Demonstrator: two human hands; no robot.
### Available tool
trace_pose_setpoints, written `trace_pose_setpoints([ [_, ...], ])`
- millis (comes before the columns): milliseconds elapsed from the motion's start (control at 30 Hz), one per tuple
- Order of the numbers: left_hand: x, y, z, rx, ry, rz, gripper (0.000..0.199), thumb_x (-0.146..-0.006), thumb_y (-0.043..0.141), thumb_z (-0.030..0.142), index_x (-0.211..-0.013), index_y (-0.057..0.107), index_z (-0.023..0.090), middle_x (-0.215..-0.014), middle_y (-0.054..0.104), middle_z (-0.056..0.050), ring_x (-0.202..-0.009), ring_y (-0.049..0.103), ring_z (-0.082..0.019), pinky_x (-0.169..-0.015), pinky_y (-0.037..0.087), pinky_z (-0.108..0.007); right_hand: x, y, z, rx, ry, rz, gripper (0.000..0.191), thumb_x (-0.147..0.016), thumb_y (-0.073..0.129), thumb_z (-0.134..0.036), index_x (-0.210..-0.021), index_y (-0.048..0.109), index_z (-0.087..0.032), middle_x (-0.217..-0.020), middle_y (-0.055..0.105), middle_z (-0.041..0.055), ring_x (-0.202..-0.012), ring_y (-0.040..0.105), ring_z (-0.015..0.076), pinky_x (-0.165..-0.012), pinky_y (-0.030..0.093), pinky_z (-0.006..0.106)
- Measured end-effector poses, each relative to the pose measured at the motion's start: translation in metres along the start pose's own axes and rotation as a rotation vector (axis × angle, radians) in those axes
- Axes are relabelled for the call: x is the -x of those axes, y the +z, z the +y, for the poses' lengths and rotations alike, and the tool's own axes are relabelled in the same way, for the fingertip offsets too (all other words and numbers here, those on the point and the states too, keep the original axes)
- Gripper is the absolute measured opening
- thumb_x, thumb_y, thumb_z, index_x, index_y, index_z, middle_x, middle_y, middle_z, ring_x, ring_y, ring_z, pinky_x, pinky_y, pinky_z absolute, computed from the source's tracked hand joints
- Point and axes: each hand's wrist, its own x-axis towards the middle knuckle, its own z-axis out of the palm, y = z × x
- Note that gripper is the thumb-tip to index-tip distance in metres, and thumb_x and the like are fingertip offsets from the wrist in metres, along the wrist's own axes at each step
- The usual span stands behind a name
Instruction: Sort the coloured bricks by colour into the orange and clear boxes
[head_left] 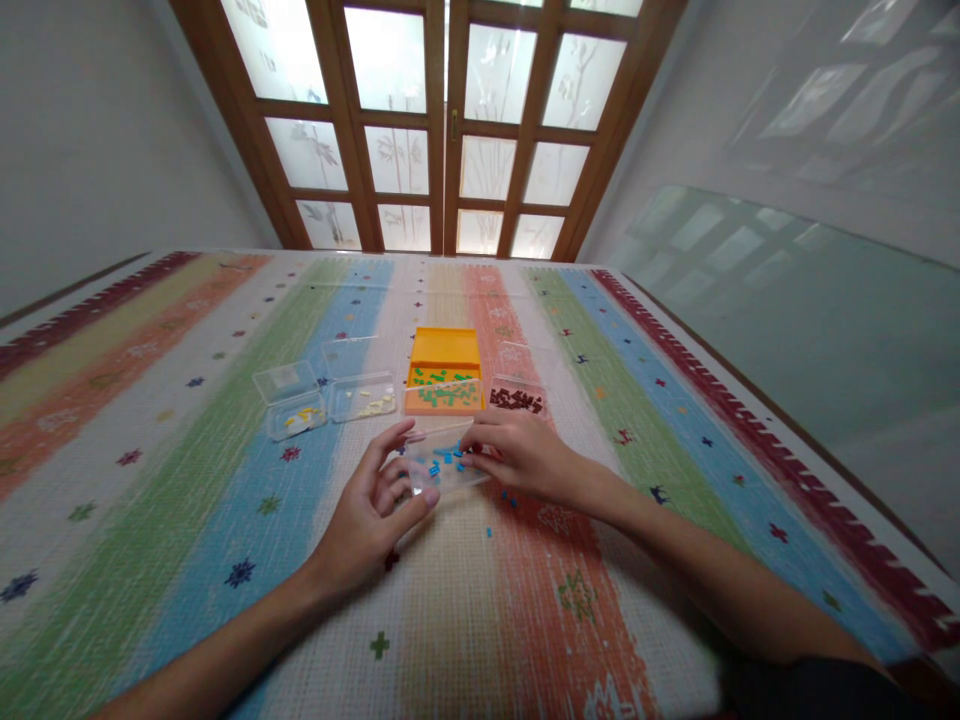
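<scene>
A clear plastic box with several small blue pieces in it is at the middle, tilted a little. My left hand grips its left side, thumb on the near edge and fingers round the far side. My right hand is at the box's right end, its fingers pinched together over the blue pieces; whatever is between the fingertips is too small to make out. Some loose blue pieces lie on the striped cloth below the right hand.
Beyond the hands stand an open orange box with green pieces, a clear box with dark brown pieces at its right, and two clear boxes at its left holding pale, yellow and white pieces.
</scene>
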Motion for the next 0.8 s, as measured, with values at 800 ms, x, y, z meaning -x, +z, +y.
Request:
trace_pose_setpoints([
  [800, -0.017, -0.017, 0.011, -0.007, 0.036, 0.152, 0.071, -0.078, 0.088, 0.033, -0.142, 0.055, 0.032, -0.140, 0.057, -0.008, -0.097, 0.070, -0.017, -0.096, 0.062, -0.041, 0.021, -0.038, 0.015, -0.003, 0.046, -0.024, 0.012, -0.099, 0.061, -0.016, -0.102, 0.073, -0.017, -0.094, 0.071, 0.0060, -0.085, 0.064, 0.0170, -0.075, 0.045, 0.029],
])
